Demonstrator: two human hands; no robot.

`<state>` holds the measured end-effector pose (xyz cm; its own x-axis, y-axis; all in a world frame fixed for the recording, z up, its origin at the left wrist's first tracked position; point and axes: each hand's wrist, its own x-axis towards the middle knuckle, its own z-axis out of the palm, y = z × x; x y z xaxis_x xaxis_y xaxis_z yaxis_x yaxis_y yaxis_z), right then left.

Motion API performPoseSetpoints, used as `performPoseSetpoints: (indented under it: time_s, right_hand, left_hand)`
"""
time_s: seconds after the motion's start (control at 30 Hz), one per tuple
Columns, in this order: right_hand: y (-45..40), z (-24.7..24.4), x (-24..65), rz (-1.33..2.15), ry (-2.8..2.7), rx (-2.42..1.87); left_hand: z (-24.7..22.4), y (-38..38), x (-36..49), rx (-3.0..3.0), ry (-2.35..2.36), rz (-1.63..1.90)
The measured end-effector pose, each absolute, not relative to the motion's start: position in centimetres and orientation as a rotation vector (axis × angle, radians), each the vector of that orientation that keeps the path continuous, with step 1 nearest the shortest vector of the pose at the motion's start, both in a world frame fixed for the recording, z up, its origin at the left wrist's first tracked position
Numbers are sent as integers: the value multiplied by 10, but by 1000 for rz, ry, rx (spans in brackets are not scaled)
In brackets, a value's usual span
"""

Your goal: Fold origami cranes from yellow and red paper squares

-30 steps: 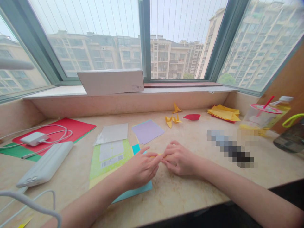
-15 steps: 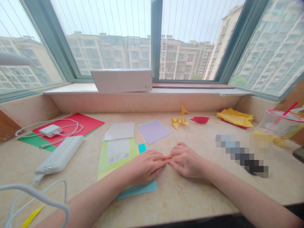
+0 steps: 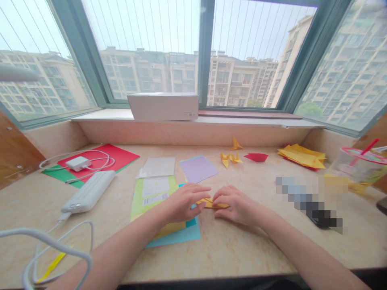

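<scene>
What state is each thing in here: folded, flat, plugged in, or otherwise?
Yellow strip: folded narrow
Left hand: fingers parted beside it
Right hand: fingers curled over its end
Small yellow pieces: folded, pointed
Red piece: folded
Purple sheet: flat
Yellow sheets: loosely stacked
Power bank: lying flat, cable plugged in
Cup: lidded, straw inserted
White box: appears closed

Yellow paper, apparently folded narrow, lies crosswise on the countertop.
</scene>
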<state>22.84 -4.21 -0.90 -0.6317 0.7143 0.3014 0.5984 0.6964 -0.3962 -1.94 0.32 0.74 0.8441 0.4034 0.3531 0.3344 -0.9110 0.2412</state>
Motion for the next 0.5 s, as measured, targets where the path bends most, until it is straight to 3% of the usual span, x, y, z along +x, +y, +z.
performPoseSetpoints:
  time_s: [0.33,0.5]
  right_hand:
    - [-35,-18,231,344,-2309,-1098]
    - [-21,-17,227,515,-1835,-1179]
  left_hand:
    - [6,22,-30,2771,891,871]
    - [12,17,-20,2390,1155,1163]
